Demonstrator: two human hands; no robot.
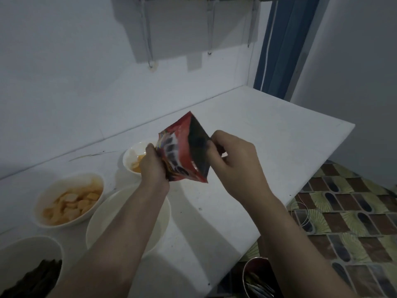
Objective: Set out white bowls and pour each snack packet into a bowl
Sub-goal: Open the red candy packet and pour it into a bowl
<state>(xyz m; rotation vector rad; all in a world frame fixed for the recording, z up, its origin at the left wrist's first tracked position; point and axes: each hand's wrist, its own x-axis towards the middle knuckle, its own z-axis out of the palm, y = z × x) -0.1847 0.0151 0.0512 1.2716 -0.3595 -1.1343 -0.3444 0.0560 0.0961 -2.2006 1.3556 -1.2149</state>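
1. Head view: both hands are up over the white table (247,130), and between them hangs a red snack packet (184,155), clear of the surface and above the bowls.
2. The left hand (153,162) grips the packet's left edge, fingers curled round it; the right hand (232,160) pinches the opposite edge between thumb and bent fingers. That two-sided hold looks like a pull to open the packet, or to spread its mouth before pouring.
3. The packet itself: glossy red with dark lettering on one face, a dark panel on the other, creased and puffed. Whether it is torn open yet cannot be told.
4. Below the left forearm sits an empty white bowl (159,214), likely the target.
5. Already served: a bowl of pale orange pieces (68,200), a far bowl with yellow pieces (133,157) partly behind the left hand, and a near bowl with dark snacks (28,261) at the frame's lower left.
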